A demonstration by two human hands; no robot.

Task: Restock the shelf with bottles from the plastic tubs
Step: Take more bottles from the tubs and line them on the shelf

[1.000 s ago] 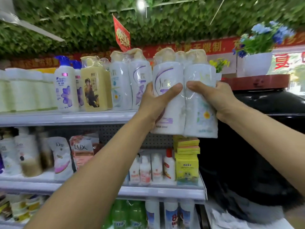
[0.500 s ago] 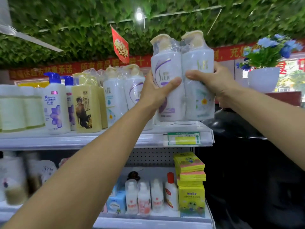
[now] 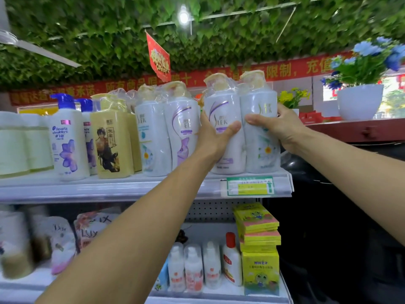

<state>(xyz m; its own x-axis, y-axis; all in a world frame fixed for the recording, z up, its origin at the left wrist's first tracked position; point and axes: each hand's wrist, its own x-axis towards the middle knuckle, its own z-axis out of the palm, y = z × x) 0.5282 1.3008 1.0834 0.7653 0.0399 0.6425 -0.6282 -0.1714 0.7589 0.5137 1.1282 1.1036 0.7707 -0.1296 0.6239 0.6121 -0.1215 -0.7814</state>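
Lowered twin-pack (image 3: 242,128) apparently rests on shelf (image 3: 109,189), base edge unclear.

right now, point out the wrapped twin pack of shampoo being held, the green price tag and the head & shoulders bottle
wrapped twin pack of shampoo (image 3: 230,150), head view, lower front of its left bottle
green price tag (image 3: 249,185), head view, label centre
head & shoulders bottle (image 3: 66,141), head view, front label

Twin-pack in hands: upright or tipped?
Upright. The twin-pack has caps up, bases at the top shelf edge, gripped by left hand and right hand.
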